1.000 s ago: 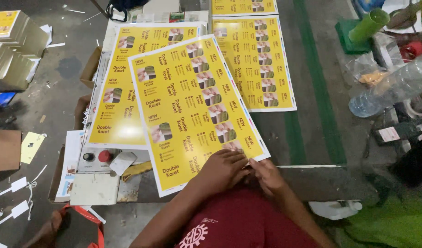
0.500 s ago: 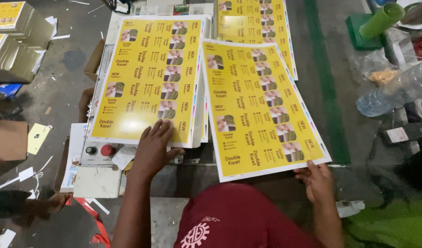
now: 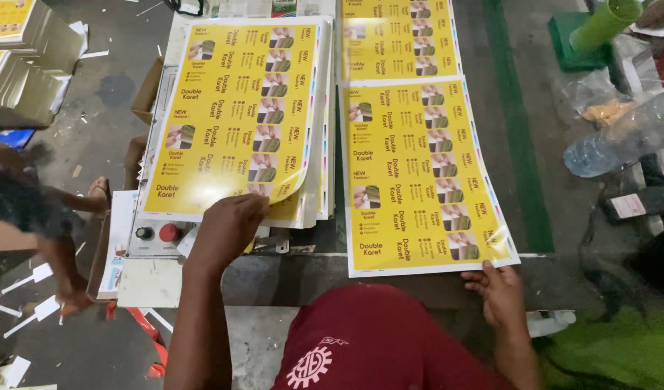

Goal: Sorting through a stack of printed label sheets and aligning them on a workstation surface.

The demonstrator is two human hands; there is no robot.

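**Lifting the next yellow sheet from the stack**

Head view: The left hand [image 3: 227, 227] is on the near edge of the stack of yellow printed sheets [image 3: 238, 115]. Its fingers are curled and pinch the near right corner of the top sheet, which already curls up from the sheets below. The stack lies on a machine table [image 3: 332, 245], just above a control panel [image 3: 155, 235] with one dark button and one red button.

The right hand [image 3: 498, 289] rests at the near edge of a single yellow sheet [image 3: 419, 173], which lies flat to the right of the stack, separate from it. The fingertips touch the white border of this sheet; I cannot tell if they really grip it or only press it down. Behind it lies another yellow sheet [image 3: 397, 36], partly under its far edge.

At the far right are a clear plastic bottle [image 3: 621, 133] and a green tube [image 3: 603, 25]. At the far left stand piles of folded cartons [image 3: 28, 65].

To do this step well, in my judgement the left fingers should take only one sheet: the glossy sheets probably stick together, so a small bend of the corner helps to separate them. The sheet should be lifted in a soft curve, without a sharp fold, and the right hand should keep the laid sheet in its place.
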